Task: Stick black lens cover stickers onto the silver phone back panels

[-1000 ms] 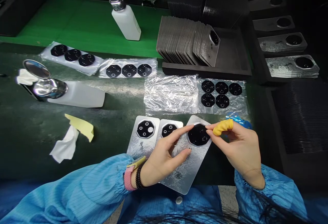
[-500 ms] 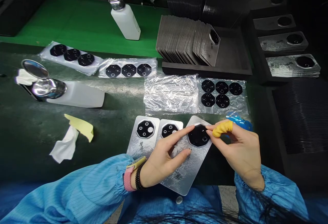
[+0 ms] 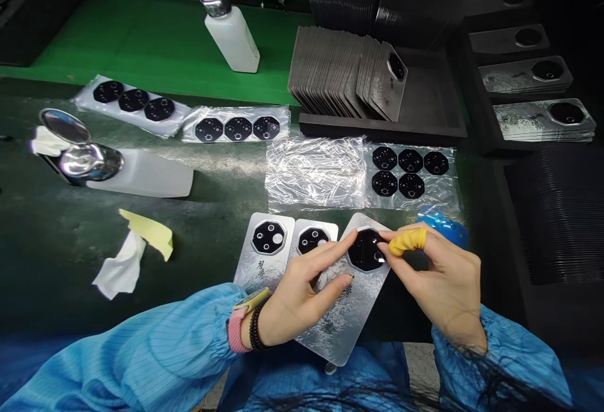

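Observation:
A silver phone back cover [image 3: 342, 317] lies tilted near the table's front edge, with a black octagonal camera lens plate [image 3: 363, 251] over its raised ring. My left hand [image 3: 304, 295] rests on this cover with index finger and thumb stretched apart; the index fingertip touches the ring's upper left rim. My right hand [image 3: 436, 280] wears a yellow finger cot [image 3: 408, 241] and pinches the plate's upper right edge between thumb and index finger. Left of it lie two more silver covers, one [image 3: 268, 264] fully visible at its top, the other [image 3: 314, 236] partly under my left hand.
Bags of black octagonal plates [image 3: 410, 173] and a crinkled clear bag [image 3: 315, 176] lie beyond the covers. A black tray [image 3: 438, 85] holds many upright covers. Two white bottles [image 3: 233, 41], wipes [image 3: 123, 264] and a blue item [image 3: 443, 226] stand or lie around. Covers are stacked at right.
The light reflections on the lens plate differ, with a bright spot now at its lower right. The cover has shifted very slightly; both hands keep nearly the same pose.

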Demonstrator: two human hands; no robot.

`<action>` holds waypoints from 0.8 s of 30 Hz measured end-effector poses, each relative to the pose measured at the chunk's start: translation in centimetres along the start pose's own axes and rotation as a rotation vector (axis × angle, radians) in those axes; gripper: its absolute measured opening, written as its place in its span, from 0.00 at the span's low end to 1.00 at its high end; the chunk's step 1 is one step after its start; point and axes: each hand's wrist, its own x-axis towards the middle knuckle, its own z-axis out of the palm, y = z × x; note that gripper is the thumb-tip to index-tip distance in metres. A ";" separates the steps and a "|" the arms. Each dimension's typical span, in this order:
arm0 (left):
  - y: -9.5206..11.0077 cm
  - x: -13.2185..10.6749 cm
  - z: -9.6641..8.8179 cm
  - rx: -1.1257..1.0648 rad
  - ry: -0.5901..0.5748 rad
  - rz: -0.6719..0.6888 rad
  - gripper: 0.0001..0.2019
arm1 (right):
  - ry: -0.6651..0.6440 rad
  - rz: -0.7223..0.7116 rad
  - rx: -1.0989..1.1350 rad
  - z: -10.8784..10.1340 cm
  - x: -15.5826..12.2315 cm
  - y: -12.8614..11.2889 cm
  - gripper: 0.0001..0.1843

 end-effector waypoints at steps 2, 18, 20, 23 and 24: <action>0.1 0.0 0.0 0.005 -0.005 0.016 0.26 | 0.007 -0.029 -0.028 0.0 -0.1 0.0 0.12; 0.1 -0.2 0.1 -0.039 -0.018 -0.004 0.25 | 0.028 -0.090 -0.132 0.1 -0.7 -0.4 0.11; 0.1 -0.2 0.2 -0.069 -0.001 0.002 0.23 | 0.029 -0.090 -0.127 0.1 -0.6 -0.4 0.12; 0.3 -0.1 0.1 -0.065 0.008 0.016 0.17 | 0.020 -0.094 -0.110 0.1 -0.6 -0.4 0.12; 0.3 0.0 0.1 -0.051 0.010 0.027 0.16 | 0.019 -0.096 -0.105 0.1 -0.6 -0.4 0.12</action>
